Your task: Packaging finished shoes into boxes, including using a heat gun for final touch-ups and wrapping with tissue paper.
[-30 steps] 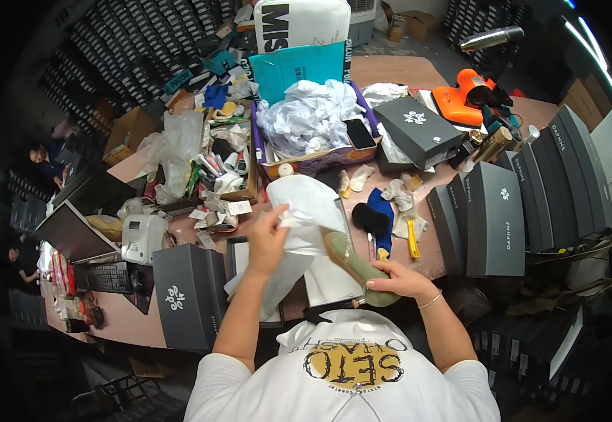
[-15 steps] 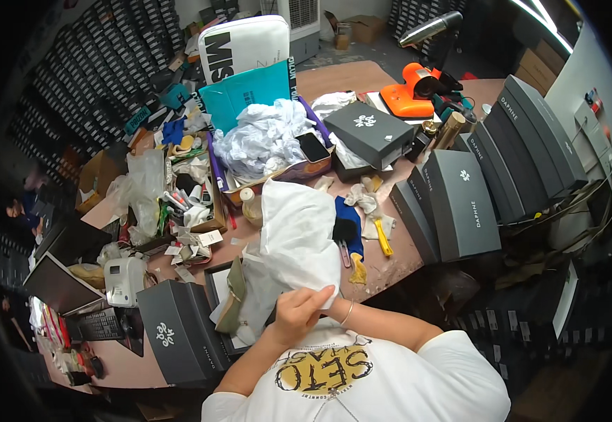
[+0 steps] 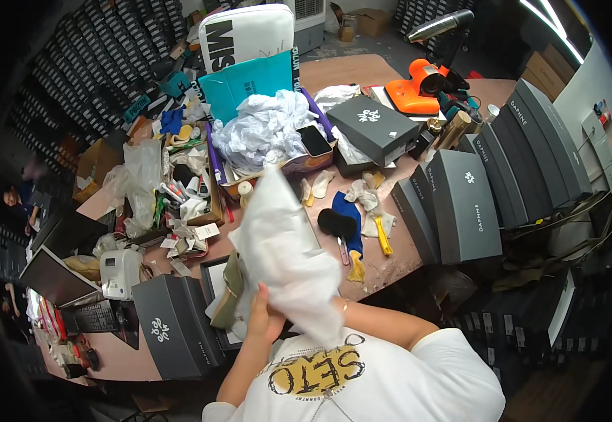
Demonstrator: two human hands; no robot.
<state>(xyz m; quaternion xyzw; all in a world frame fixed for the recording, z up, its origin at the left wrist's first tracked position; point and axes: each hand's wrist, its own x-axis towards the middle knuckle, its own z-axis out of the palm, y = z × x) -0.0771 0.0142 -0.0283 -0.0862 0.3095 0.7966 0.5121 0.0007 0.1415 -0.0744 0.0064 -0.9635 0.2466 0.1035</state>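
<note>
A soft white dust bag or wrapping sheet (image 3: pixel 285 239), bulky and creased, stands up in front of my chest. My left hand (image 3: pixel 267 316) presses against its lower left side, with a finger raised along it. My right hand is hidden behind the white material; only the forearm and a bracelet at the wrist show. Just left of the bag, an olive-green shoe (image 3: pixel 230 290) lies in an open dark shoebox (image 3: pixel 211 274) with white paper. To the right lie a black brush or pad (image 3: pixel 337 224), a pink-handled tool (image 3: pixel 343 250) and a yellow-handled brush (image 3: pixel 382 235) by a blue cloth (image 3: pixel 349 205).
Closed grey shoeboxes (image 3: pixel 460 204) stand along the right edge; another shoebox (image 3: pixel 169 327) is at the near left. Behind the bag, a purple-edged box (image 3: pixel 313 169) holds crumpled paper and a phone (image 3: pixel 313 141). A monitor (image 3: pixel 60 278) and a white label printer (image 3: pixel 119 274) stand left.
The white material has swung from lying out over the table to a bunched, upright shape nearer my chest. My hands have moved apart, the left to the left, the right behind the material.
</note>
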